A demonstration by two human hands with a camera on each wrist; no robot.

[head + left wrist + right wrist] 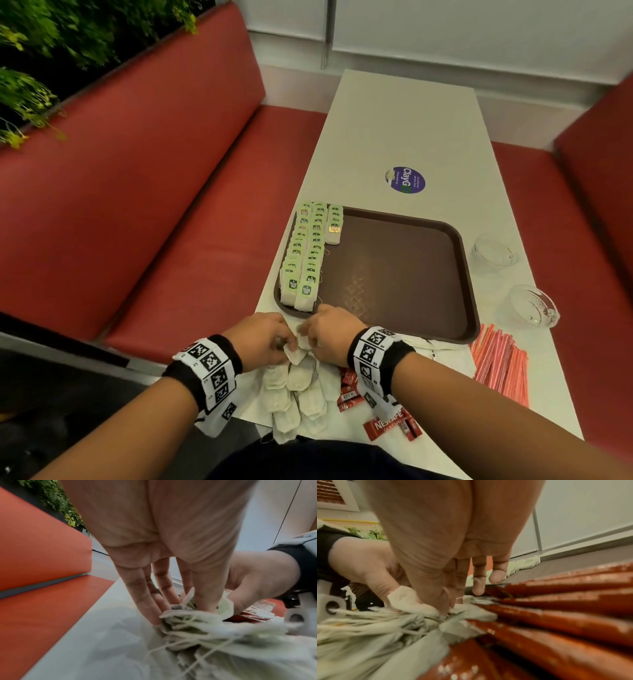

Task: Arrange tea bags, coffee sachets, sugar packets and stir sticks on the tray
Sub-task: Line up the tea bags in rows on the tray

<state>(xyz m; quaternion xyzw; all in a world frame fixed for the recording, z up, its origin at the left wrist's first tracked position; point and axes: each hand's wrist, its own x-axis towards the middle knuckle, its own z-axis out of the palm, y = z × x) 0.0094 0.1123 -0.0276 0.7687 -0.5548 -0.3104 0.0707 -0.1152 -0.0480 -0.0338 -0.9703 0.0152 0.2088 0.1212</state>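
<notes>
A brown tray (404, 294) lies on the white table. Tea bags with green tags (306, 255) stand in overlapping rows along its left side. Loose tea bags (298, 387) are heaped at the table's near edge. Both hands meet at the top of this heap. My left hand (281, 342) pinches a tea bag (406, 599) between thumb and fingers (150, 609). My right hand (309, 337) pinches the same tea bag or one beside it, thumb (436, 596) down. Red coffee sachets (350, 390) lie right of the heap. Red stir sticks (498, 359) lie further right.
Two glass bowls (495, 254) (533, 307) stand right of the tray. A round purple sticker (405, 180) marks the table beyond it. Red bench seats (191, 260) run along both sides. White paper (448, 347) lies under the tray's near right corner.
</notes>
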